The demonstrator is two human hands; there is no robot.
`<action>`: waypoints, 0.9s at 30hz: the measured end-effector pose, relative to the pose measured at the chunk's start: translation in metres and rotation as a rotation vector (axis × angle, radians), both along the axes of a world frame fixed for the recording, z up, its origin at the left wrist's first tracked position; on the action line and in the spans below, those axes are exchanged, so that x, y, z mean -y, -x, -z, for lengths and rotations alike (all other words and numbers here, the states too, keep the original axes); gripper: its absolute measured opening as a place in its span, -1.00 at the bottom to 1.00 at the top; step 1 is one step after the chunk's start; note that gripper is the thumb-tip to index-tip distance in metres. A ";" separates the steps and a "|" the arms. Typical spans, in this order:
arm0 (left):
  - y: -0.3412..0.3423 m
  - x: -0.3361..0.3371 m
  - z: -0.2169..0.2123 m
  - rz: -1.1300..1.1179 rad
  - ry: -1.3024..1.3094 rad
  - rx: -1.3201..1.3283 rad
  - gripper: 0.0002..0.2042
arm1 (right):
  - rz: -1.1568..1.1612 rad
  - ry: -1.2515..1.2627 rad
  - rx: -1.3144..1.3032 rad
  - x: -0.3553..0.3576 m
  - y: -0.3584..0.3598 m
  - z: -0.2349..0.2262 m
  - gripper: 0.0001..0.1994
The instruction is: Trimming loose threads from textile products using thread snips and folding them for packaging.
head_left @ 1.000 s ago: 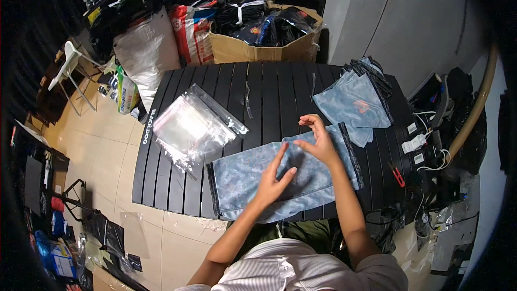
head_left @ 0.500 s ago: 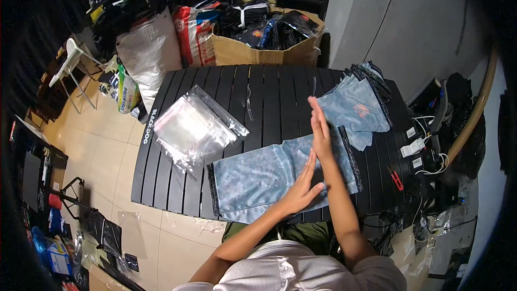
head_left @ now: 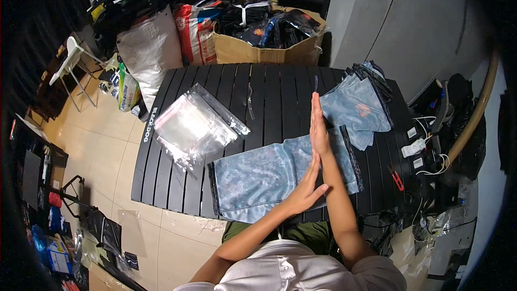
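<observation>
A blue-grey patterned cloth piece (head_left: 253, 175) with black bands at its two ends lies spread across the near part of the black slatted table. My left hand (head_left: 305, 191) rests edge-down over its right half, fingers straight and thumb apart. Just beyond, my right hand (head_left: 320, 132) is also turned on edge, its fingers extended away from me and past the cloth's far edge. The left fingertips meet the right hand near its wrist. Neither hand grips anything. Beyond the right hand sits a pile of similar blue-grey cloth pieces (head_left: 358, 105).
Clear plastic bags (head_left: 188, 124) are stacked on the table's left side. Red-handled snips (head_left: 397, 179) lie at the right, near a white power adapter (head_left: 413, 147) with cables. Behind the table stand an open cardboard box (head_left: 269, 54) and a white sack (head_left: 151, 48).
My right hand has turned slightly and its fingers now point straighter away from me. My left hand has shifted a little to the right. The cloth stays in place.
</observation>
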State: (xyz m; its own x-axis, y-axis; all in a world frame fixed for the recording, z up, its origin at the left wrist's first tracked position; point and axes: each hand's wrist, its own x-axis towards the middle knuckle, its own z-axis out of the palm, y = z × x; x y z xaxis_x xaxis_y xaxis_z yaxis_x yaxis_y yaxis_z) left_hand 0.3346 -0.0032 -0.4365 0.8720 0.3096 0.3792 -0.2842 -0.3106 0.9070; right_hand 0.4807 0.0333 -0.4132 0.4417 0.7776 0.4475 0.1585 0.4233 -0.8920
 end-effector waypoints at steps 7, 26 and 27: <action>-0.001 -0.001 0.001 0.011 0.004 0.006 -0.26 | -0.023 -0.010 -0.053 -0.003 -0.002 0.001 -0.36; -0.008 0.009 -0.002 0.030 0.009 0.024 -0.29 | -1.003 0.710 0.225 0.004 -0.016 -0.037 -0.38; -0.008 0.011 -0.003 0.031 0.009 0.025 -0.29 | -1.058 0.766 0.170 0.004 -0.016 -0.040 -0.52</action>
